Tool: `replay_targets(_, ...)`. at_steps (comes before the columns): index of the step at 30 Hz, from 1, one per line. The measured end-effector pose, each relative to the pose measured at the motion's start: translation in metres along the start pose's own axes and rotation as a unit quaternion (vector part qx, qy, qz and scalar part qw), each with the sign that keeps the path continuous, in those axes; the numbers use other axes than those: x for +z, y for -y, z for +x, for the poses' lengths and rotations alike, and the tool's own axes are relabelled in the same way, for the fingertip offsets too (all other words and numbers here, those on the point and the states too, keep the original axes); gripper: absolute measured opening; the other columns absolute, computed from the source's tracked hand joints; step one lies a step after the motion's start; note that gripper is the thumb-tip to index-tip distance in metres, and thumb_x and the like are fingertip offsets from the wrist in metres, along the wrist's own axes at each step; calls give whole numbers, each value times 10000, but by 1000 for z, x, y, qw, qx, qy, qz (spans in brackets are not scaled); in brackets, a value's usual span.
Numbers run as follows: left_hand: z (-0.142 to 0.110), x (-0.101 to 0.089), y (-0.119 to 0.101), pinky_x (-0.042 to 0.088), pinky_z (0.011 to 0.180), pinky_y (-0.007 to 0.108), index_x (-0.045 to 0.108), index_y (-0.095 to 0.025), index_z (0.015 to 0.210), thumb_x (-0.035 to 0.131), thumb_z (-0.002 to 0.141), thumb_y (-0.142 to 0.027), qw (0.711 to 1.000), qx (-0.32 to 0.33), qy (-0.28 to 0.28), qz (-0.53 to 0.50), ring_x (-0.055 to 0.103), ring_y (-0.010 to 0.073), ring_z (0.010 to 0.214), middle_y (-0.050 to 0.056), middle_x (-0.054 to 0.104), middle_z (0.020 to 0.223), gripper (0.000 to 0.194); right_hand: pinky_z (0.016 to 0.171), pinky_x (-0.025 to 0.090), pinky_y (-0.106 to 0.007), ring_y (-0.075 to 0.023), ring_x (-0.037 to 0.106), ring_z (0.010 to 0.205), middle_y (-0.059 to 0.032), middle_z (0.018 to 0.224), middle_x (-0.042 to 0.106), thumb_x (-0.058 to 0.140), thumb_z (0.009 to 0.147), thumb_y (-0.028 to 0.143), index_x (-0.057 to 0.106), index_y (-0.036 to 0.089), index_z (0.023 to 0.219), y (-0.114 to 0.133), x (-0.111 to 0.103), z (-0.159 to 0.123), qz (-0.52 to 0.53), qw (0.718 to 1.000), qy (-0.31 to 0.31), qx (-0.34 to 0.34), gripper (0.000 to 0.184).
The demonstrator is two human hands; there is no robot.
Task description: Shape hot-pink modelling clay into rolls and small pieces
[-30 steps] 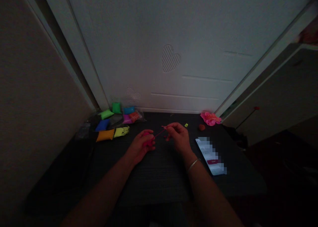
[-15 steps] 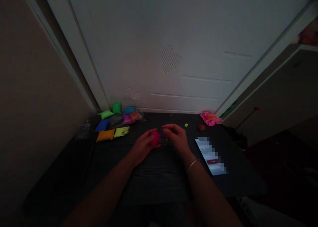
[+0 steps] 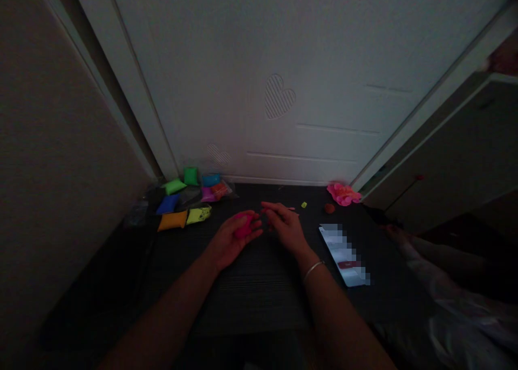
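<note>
My left hand (image 3: 230,239) cups a lump of pink clay (image 3: 245,224) between thumb and fingers, over the middle of a dark table (image 3: 251,289). My right hand (image 3: 283,224) sits just right of it, fingers pinched on a thin pink stick (image 3: 292,209) that pokes out to the right. A bangle (image 3: 314,268) circles my right wrist. The fingertips of both hands nearly touch at the clay.
Several coloured clay packets (image 3: 184,200) lie at the table's far left. A pink clay flower (image 3: 342,193), a small red ball (image 3: 329,208) and a yellow bit (image 3: 303,204) lie far right. A white sheet (image 3: 343,254) lies right. Another person's arm (image 3: 429,251) shows at right.
The stretched pink strand between my hands is gone; the clay is gathered into a lump in my left hand. Another person's arm and pale sleeve have come into view at the right.
</note>
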State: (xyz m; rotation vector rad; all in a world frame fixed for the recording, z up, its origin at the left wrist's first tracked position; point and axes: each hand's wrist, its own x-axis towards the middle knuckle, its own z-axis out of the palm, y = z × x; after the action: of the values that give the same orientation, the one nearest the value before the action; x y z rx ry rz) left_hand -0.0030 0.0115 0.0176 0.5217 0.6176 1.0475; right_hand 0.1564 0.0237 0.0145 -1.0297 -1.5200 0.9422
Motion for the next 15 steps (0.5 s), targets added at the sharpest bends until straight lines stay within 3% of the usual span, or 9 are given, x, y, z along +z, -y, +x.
replay_targets(4, 0, 0, 0, 474, 811, 359, 623, -131, 876, 544, 747, -153, 1000, 5, 5, -3, 590, 163, 849, 63, 635, 908, 153, 522, 427, -211, -97, 515, 654, -17, 888, 560, 484, 799, 299, 555, 268, 1090, 1, 2, -1, -45, 998, 28, -29, 301)
replay_targets(8, 0, 1, 0, 466, 818, 362, 634, -133, 827, 540, 749, -165, 1000, 4, 8, -8, 588, 149, 817, 53, 640, 883, 126, 593, 423, -242, -112, 511, 667, -14, 829, 567, 602, 725, 277, 572, 247, 1069, 0, 5, -1, -119, 990, 37, -73, 346)
replay_targets(15, 1, -1, 1, 449, 841, 376, 640, -137, 786, 540, 736, -140, 1000, -8, 7, -2, 584, 160, 837, 53, 637, 844, 112, 687, 444, -295, -150, 579, 735, -18, 777, 641, 557, 764, 257, 633, 235, 899, -5, 7, -1, -140, 987, 22, -81, 156)
